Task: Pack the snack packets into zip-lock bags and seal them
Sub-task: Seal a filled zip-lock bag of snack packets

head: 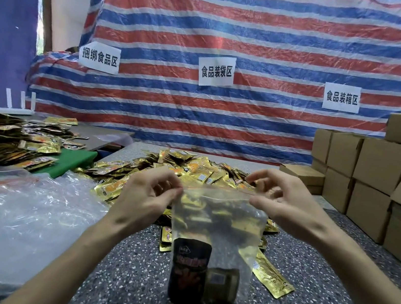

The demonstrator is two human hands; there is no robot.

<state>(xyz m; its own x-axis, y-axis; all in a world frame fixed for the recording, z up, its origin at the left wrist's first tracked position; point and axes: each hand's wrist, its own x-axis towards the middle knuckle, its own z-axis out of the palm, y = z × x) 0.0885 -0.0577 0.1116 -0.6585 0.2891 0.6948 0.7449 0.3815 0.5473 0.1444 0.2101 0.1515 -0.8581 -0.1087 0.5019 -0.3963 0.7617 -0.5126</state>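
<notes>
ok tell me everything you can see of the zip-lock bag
The zip-lock bag is clear, slightly cloudy plastic, held upright before a pile of gold snack packets. The left hand pinches its top left corner, the right hand its top right, stretching the zip strip level. Inside at the bottom sit a black packet with red print and, to its right, a smaller olive-gold packet. Whether the zip is closed, or the bottom touches the speckled table, is unclear.
</notes>
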